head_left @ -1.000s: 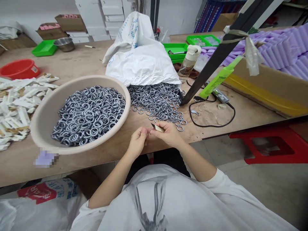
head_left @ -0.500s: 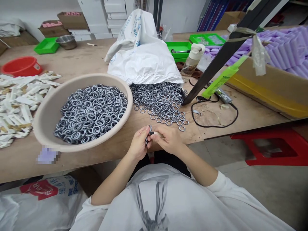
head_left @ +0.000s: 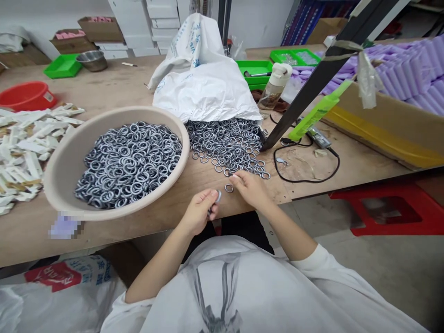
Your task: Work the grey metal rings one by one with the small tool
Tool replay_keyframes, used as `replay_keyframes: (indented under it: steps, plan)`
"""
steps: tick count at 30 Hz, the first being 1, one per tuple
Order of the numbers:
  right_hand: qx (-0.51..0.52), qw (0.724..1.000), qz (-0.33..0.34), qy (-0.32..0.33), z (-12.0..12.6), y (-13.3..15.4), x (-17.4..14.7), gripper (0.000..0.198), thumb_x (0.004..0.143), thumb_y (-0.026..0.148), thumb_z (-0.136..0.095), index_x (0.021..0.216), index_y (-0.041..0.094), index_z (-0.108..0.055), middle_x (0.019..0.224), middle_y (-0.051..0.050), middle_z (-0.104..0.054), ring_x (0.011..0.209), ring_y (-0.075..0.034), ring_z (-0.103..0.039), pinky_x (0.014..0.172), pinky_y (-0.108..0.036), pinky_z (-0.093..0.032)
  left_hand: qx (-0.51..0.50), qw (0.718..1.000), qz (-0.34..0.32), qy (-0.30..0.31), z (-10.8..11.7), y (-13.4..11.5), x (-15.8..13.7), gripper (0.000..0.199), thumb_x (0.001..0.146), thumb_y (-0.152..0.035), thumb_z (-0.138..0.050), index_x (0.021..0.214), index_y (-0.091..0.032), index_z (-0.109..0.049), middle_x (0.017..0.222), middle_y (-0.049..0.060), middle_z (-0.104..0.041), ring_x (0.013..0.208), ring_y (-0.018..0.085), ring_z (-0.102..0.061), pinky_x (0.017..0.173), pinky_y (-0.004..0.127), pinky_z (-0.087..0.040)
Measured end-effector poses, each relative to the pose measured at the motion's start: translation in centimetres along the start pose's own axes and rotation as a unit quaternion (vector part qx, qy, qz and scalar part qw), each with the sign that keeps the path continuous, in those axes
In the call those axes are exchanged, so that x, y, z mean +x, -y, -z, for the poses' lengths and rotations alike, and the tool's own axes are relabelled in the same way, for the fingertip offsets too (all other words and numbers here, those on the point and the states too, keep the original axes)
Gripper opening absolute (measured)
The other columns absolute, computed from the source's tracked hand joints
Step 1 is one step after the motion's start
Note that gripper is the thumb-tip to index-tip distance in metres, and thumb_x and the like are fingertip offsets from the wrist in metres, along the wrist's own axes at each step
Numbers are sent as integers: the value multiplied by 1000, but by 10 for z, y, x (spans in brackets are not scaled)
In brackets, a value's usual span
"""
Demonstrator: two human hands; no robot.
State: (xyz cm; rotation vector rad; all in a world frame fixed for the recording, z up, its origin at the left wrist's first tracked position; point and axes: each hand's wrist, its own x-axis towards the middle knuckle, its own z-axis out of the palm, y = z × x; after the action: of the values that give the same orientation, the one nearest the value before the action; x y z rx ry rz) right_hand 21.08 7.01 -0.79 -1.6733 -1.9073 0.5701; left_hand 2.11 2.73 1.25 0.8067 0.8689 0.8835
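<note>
My left hand [head_left: 201, 210] is closed around metal rings; the curved edge of one ring [head_left: 218, 196] shows above the thumb, and a dark bit shows below the fingers. Further forward, my right hand [head_left: 249, 186] has its thumb and fingers drawn together at the near edge of a spilled pile of grey rings [head_left: 227, 143]. Something dark sits at its fingertips, too small to make out. One loose ring [head_left: 228, 188] lies on the table just below that hand. To the left stands a wide beige basin [head_left: 52, 185] filled with similar rings [head_left: 132, 162].
A white woven sack [head_left: 208, 90] lies open behind the pile. A slanted dark post [head_left: 298, 101] rises at right, beside a black cable [head_left: 305, 180] and a bottle [head_left: 275, 85]. White strips [head_left: 27, 148] are heaped at far left; a red stool [head_left: 391, 210] stands below right.
My hands have separated. The right hand has moved forward to the ring pile, and a dark piece between both hands is no longer visible there. The left hand keeps its hold near the table's edge.
</note>
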Motion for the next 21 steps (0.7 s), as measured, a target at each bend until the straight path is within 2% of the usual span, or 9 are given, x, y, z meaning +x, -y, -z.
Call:
replay_keyframes:
  steps: [3, 6, 8, 10, 12, 14, 17, 19, 21]
  plan:
    - [-100, 994, 15, 30, -3, -3, -8, 31, 88, 43, -67, 111, 23, -70, 104, -6, -67, 90, -22, -62, 70, -28, -38, 15, 999, -18, -43, 11, -3, 4, 40, 73, -52, -75, 78, -14, -62, 59, -2, -56, 40, 4, -40, 39, 18, -25]
    - [-101, 994, 18, 34, -6, -3, -10, 20, 89, 34, -65, 104, 22, -72, 101, -7, -66, 91, -22, -61, 71, -28, -38, 16, 997, -24, -72, 20, -5, 10, 37, 73, -42, -75, 97, -15, -67, 63, -1, -61, 40, 4, -42, 39, 17, -25]
    - [-34, 998, 21, 44, -7, -1, -7, 16, 92, 29, -60, 87, 19, -72, 87, -5, -65, 83, -20, -59, 70, -29, -38, 10, 995, -16, -93, 21, -4, 15, 38, 72, -41, -75, 99, -15, -67, 65, -1, -63, 40, 4, -43, 38, 17, -24]
    - [106, 992, 17, 65, -8, 4, -4, 23, 93, 31, -56, 79, 18, -68, 76, -2, -62, 75, -17, -57, 69, -28, -39, 6, 995, -6, -103, 19, -1, 18, 39, 72, -46, -75, 92, -14, -66, 67, 0, -63, 40, 5, -43, 37, 17, -23]
    - [282, 956, 10, 77, -11, 13, -3, 21, 90, 38, -59, 89, 18, -67, 78, -1, -63, 73, -15, -58, 70, -28, -43, 0, 995, -10, -98, 12, 2, 21, 44, 70, -54, -76, 83, -14, -62, 65, 0, -61, 39, 4, -42, 36, 16, -22]
    - [412, 909, 4, 71, -16, 24, -5, 30, 84, 45, -66, 100, 20, -65, 84, 0, -65, 74, -15, -59, 71, -28, -47, -18, 996, -17, -89, 3, 6, 24, 51, 67, -61, -78, 79, -15, -58, 62, -3, -55, 38, 2, -37, 37, 15, -20]
    - [471, 881, -7, 39, -27, 37, -9, 36, 81, 55, -68, 93, 22, -64, 76, 1, -63, 65, -14, -57, 64, -27, -48, -51, 996, -7, -78, -10, 11, 27, 58, 65, -68, -76, 89, -18, -58, 58, -8, -47, 35, 0, -27, 36, 14, -15]
    - [464, 886, -17, 10, -32, 41, -12, 38, 84, 59, -64, 87, 22, -65, 67, 2, -58, 57, -13, -53, 57, -27, -45, -59, 995, 0, -76, -16, 14, 29, 63, 65, -73, -73, 94, -19, -57, 58, -9, -45, 35, 0, -24, 35, 14, -14]
    - [442, 897, -13, -22, -35, 42, -12, 40, 86, 61, -61, 86, 22, -67, 65, 2, -56, 54, -13, -50, 54, -28, -42, -56, 995, -2, -77, -19, 15, 29, 66, 62, -78, -70, 87, -19, -54, 57, -8, -45, 35, 1, -24, 35, 14, -14]
